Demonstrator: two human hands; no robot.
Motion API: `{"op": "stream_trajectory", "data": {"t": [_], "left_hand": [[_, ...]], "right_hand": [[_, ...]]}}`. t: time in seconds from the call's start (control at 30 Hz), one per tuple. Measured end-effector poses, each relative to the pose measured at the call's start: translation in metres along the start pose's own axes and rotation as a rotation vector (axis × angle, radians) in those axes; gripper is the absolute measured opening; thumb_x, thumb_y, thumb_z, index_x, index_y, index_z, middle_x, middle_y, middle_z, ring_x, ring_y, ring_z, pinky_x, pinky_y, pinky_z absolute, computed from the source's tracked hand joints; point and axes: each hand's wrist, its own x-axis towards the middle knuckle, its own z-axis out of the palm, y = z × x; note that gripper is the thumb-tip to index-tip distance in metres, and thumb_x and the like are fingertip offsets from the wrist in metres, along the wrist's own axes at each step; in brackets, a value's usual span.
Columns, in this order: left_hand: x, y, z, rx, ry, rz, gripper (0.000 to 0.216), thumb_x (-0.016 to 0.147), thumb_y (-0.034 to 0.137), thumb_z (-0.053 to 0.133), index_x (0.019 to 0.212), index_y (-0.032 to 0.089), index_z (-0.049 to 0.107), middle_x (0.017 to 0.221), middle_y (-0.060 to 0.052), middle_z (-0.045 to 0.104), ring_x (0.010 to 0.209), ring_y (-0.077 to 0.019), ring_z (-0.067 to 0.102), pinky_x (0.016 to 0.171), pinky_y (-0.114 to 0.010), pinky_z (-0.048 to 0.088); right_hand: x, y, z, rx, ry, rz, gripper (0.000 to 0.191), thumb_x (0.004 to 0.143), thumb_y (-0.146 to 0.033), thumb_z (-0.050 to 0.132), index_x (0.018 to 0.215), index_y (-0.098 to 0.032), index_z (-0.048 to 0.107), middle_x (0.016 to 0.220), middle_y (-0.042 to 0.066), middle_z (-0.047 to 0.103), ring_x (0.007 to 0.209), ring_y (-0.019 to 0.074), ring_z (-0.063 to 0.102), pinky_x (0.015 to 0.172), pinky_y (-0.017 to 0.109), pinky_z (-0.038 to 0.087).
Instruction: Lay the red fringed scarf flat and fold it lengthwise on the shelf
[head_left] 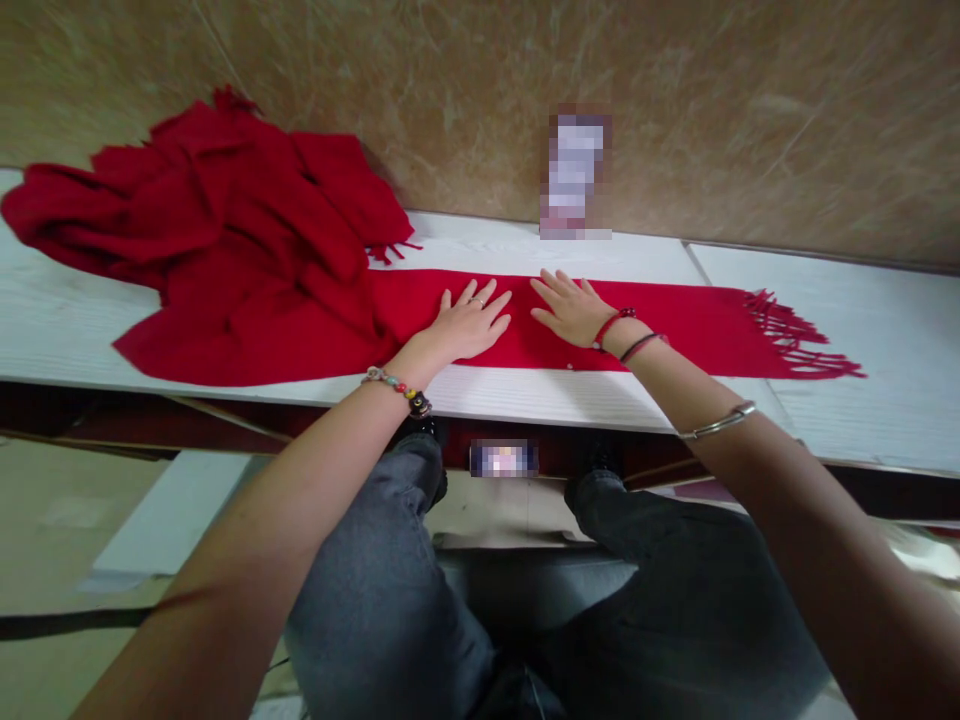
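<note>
from my end of the feed, i have both hands lying palm down on the cloth, fingers spread, apart from each other by a narrow gap and clamped on nothing. the left hand (472, 322) rests on the flat strip just where it begins to run into creases; the right hand (571, 312) lies just beside it, toward the fringed end. under both is the red scarf (705, 325), lengthwise on the white board (862, 400).

judging by how the cloth lies, i'd call the smoothing partly done. from under my left hand out to the right, the strip is flat and its long edges run fairly straight, roughly along the board. at its far right end, the fringe (806, 335) is spread out, though its strands cross and splay unevenly, so i'd count that bit as rough. what looks left is the bigger share: to the left of my hands the cloth is a loose heap (277, 230), twisted and piled on itself, with more tassels poking out at its top and its right side. i can't tell from this angle whether the flat strip is one layer or folded over.

further out, the board backs onto a tan marbled wall (712, 120), with a pixelated rectangle (576, 170) against it behind the scarf. below the board's front edge i see the wearer's grey jeans (382, 580).
</note>
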Motion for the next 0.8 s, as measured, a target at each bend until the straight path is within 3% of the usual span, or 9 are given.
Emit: {"op": "stream_trajectory", "data": {"t": [0.1,0.23,0.5,0.7,0.8], "left_hand": [[0.000,-0.003,0.003,-0.007,0.009,-0.001,0.056,0.093,0.042,0.017,0.147,0.025,0.016,0.156,-0.002,0.008,0.142,-0.0282,0.006,0.111,-0.057,0.009],[-0.001,-0.002,0.000,-0.027,-0.009,0.002,0.057,0.093,0.044,0.016,0.147,0.027,0.015,0.156,-0.002,0.007,0.142,-0.0291,0.005,0.111,-0.057,0.008],[-0.001,-0.002,-0.002,-0.009,-0.045,-0.012,0.057,0.093,0.046,0.014,0.148,0.029,0.011,0.156,0.000,0.003,0.142,-0.0298,0.002,0.111,-0.057,0.007],[0.001,-0.003,-0.001,-0.010,-0.034,-0.012,0.057,0.093,0.046,0.014,0.147,0.029,0.012,0.156,-0.001,0.006,0.142,-0.0291,0.004,0.111,-0.056,0.008],[0.000,-0.003,-0.002,-0.020,-0.042,-0.009,0.057,0.093,0.045,0.015,0.147,0.028,0.013,0.156,-0.001,0.005,0.142,-0.0291,0.004,0.111,-0.057,0.007]], "right_hand": [[0.005,0.005,0.012,0.030,-0.021,0.001,0.058,0.092,-0.043,0.024,0.145,-0.019,0.026,0.152,0.010,0.021,0.139,0.0313,0.019,0.106,0.060,0.023],[-0.015,0.044,0.019,0.029,-0.033,0.047,0.058,0.092,-0.043,0.023,0.146,-0.022,0.023,0.153,0.008,0.020,0.139,0.0310,0.019,0.104,0.061,0.024],[-0.078,0.150,0.024,0.044,0.009,0.369,0.058,0.092,-0.040,0.023,0.144,-0.014,0.030,0.150,0.017,0.026,0.137,0.0315,0.024,0.102,0.062,0.023],[-0.109,0.189,0.019,0.051,-0.007,0.605,0.056,0.093,-0.035,0.022,0.142,-0.009,0.032,0.150,0.019,0.023,0.138,0.0312,0.019,0.106,0.059,0.014],[-0.116,0.199,0.016,0.086,0.023,0.683,0.054,0.093,-0.035,0.023,0.139,-0.012,0.038,0.149,0.019,0.026,0.137,0.0339,0.021,0.104,0.062,0.015]]}}
